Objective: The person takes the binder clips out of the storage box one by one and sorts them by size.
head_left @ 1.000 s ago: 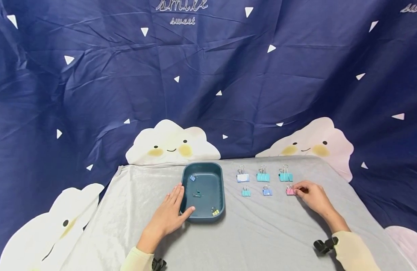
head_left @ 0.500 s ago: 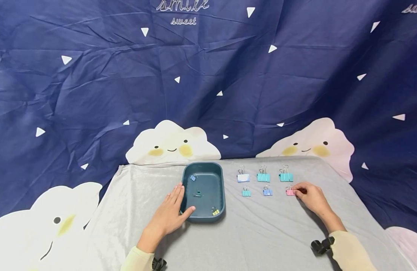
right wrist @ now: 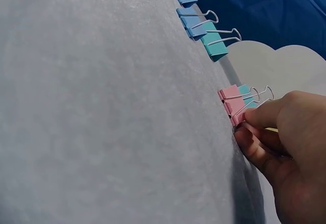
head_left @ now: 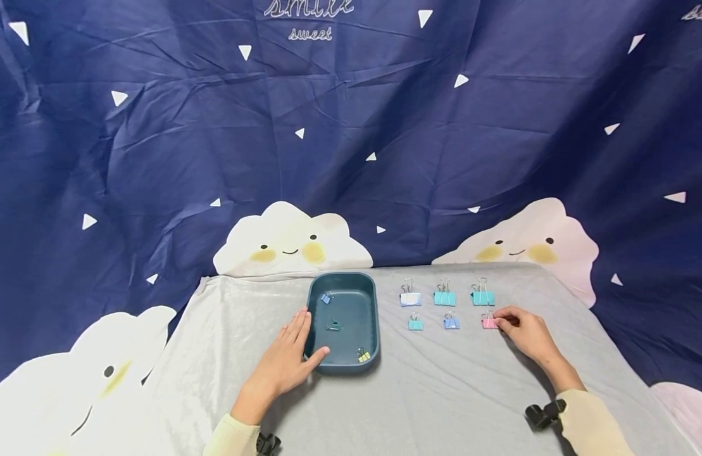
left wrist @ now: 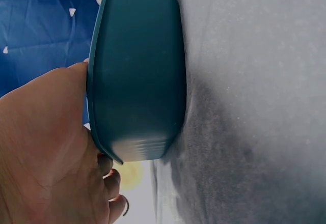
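My left hand rests along the left rim of a dark teal box, fingers straight and the thumb over its front corner. In the left wrist view the palm lies against the rim of the box. At the right, my right hand pinches the edge of a pink binder clip between thumb and fingertips. The clip stands on the cloth, its wire handles up. Inside the box lie a small blue binder clip, a dark green one and a yellow one.
Two rows of binder clips stand right of the box. Behind are a white-and-blue clip and two large teal ones; in front, a small teal clip and a blue one. Grey cloth covers the table; a blue curtain hangs behind.
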### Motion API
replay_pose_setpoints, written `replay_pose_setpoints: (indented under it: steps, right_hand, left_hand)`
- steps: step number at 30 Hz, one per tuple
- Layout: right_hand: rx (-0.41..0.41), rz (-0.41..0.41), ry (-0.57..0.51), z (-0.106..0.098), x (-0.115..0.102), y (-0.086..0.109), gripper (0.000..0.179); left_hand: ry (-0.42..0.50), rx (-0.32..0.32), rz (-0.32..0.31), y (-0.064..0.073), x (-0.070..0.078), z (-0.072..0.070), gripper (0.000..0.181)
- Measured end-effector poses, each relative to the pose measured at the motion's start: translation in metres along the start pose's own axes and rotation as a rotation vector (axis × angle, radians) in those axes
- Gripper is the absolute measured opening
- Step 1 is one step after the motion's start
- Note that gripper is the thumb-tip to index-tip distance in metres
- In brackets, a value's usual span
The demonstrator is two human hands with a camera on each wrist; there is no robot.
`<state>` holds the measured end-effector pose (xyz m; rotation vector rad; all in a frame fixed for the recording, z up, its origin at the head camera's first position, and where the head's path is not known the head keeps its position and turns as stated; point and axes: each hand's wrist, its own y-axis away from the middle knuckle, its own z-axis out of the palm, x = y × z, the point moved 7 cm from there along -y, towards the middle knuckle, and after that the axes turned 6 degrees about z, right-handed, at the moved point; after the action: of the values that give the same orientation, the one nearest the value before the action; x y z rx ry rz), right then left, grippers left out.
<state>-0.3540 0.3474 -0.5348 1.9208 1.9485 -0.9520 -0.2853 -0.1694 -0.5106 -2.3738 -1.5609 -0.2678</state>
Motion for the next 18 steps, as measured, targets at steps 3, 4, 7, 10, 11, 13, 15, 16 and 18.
replay_pose_setpoints:
  steps: [3, 4, 7, 10, 11, 13, 15, 16, 18]
  right_hand:
    - [0.002, 0.001, -0.002, -0.0005, -0.001, 0.0011, 0.005]
    - [0.002, 0.0, -0.003, -0.0009, -0.0016, 0.0013, 0.005]
    - [-0.001, 0.0, -0.009, -0.0017, -0.0031, 0.002, 0.006]
    - [-0.011, 0.004, -0.022, -0.0023, -0.0039, 0.0026, 0.008]
    - [-0.014, 0.008, -0.027, -0.0026, -0.0038, 0.0027, 0.009]
    - [-0.021, 0.016, -0.036, -0.0032, -0.0038, 0.003, 0.011]
    - [-0.022, 0.022, -0.044, -0.0041, -0.004, 0.0031, 0.014]
    - [-0.019, 0.023, -0.046, -0.0049, -0.0043, 0.0032, 0.015]
    - [-0.004, 0.02, -0.05, -0.0073, -0.0059, 0.0031, 0.016]
  left_hand:
    - [0.002, 0.001, 0.001, 0.0003, 0.0001, 0.0001, 0.095]
    - [0.002, 0.001, 0.001, 0.0002, 0.0002, -0.0002, 0.095]
    - [0.001, 0.003, 0.003, 0.0002, 0.0005, -0.0011, 0.095]
    - [-0.001, 0.0, 0.001, 0.0003, 0.0005, -0.0015, 0.095]
    - [-0.001, -0.001, 0.001, 0.0003, 0.0005, -0.0016, 0.096]
    - [-0.002, -0.003, 0.0, 0.0004, 0.0006, -0.0021, 0.095]
    - [-0.003, -0.006, 0.0, 0.0004, 0.0006, -0.0025, 0.096]
    - [-0.003, -0.009, -0.001, 0.0002, 0.0005, -0.0023, 0.096]
    - [-0.004, -0.009, 0.002, -0.0001, 0.0007, -0.0022, 0.095]
